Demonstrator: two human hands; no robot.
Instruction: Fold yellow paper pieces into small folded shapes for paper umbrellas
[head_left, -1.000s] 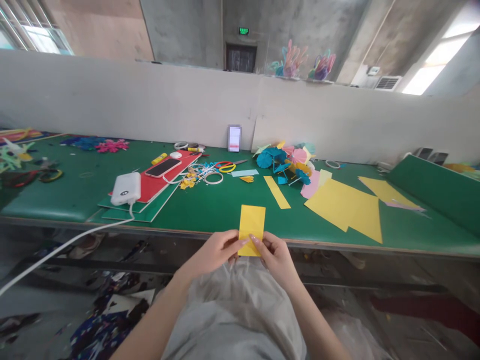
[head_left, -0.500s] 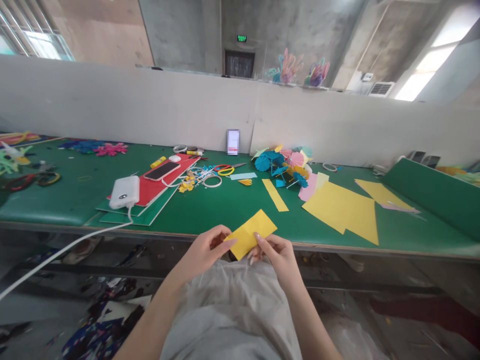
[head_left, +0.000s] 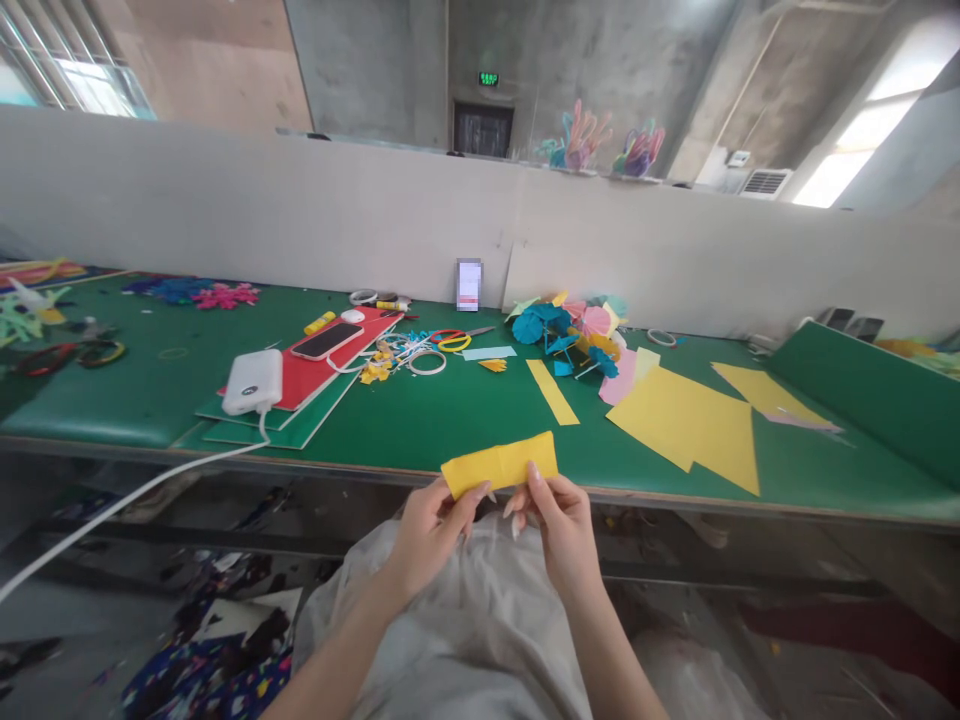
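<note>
A folded piece of yellow paper (head_left: 501,464) is held up in front of the table's near edge, with a crease near its middle. My left hand (head_left: 435,525) pinches its lower left corner between thumb and fingers. On the other side, my right hand (head_left: 559,510) grips the lower right part, thumb on the front face and fingers behind. Beyond the paper, a narrow yellow strip (head_left: 553,392) lies on the green table (head_left: 420,420). To the right of it are larger yellow sheets (head_left: 682,425).
A white power bank (head_left: 253,382) with a cable and a phone (head_left: 328,341) rest on red and green boards at left. Scissors (head_left: 454,341), a roll of tape (head_left: 427,362) and small paper umbrellas (head_left: 551,325) lie farther back. Another phone (head_left: 469,285) leans against the white partition.
The yellow paper has turned from a slanted position to nearly level and now looks like a narrower band. My left hand has shifted slightly right and down with its corner.
</note>
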